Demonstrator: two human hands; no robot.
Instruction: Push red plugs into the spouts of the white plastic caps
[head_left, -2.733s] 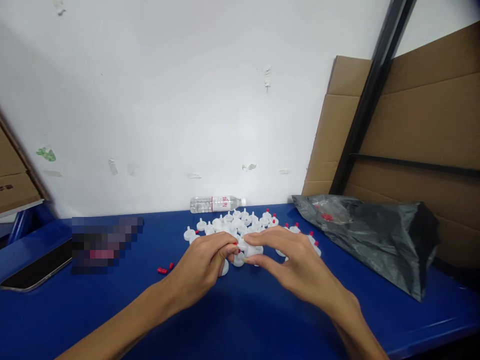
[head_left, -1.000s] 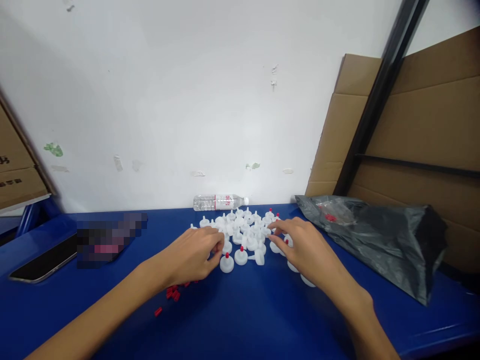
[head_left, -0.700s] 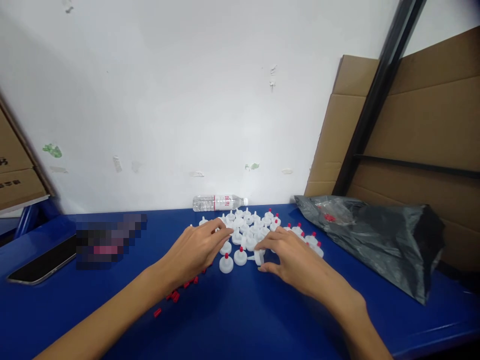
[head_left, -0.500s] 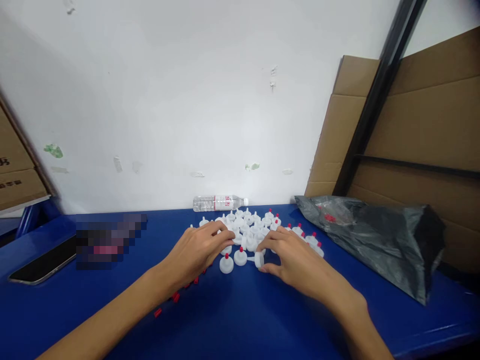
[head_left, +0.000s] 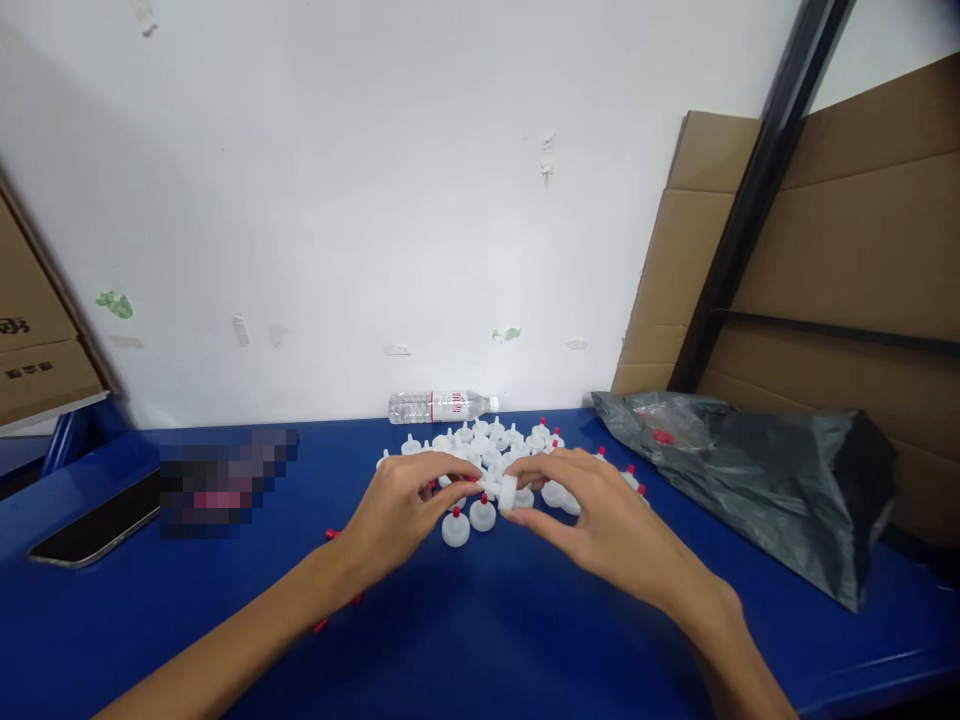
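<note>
My right hand [head_left: 592, 505] is closed, thumb and fingers pinching a white nozzle cap [head_left: 508, 492] by its wide round base. The spout of that cap points left, toward my other hand. Closed in a pinch, my left hand [head_left: 416, 505] meets the spout's tip, and a bit of a small red tip cap [head_left: 472, 479] shows between its fingers. Just below them two white nozzle caps with red tips [head_left: 455, 529] stand upright on the blue table [head_left: 480, 640]. Behind my hands lies a pile of white nozzle caps [head_left: 499, 437], partly hidden by my fingers.
Loose red tip caps [head_left: 322, 626] lie around my left forearm. A clear plastic bottle [head_left: 442, 406] rests on its side by the wall. On the right spreads a dark plastic bag [head_left: 780, 490]; a phone [head_left: 97, 520] lies at the left.
Both hands have come together, lifting the nozzle cap off the table on the right side. My left hand has moved from beside the pile to the spout's tip, with red showing in its fingers.
</note>
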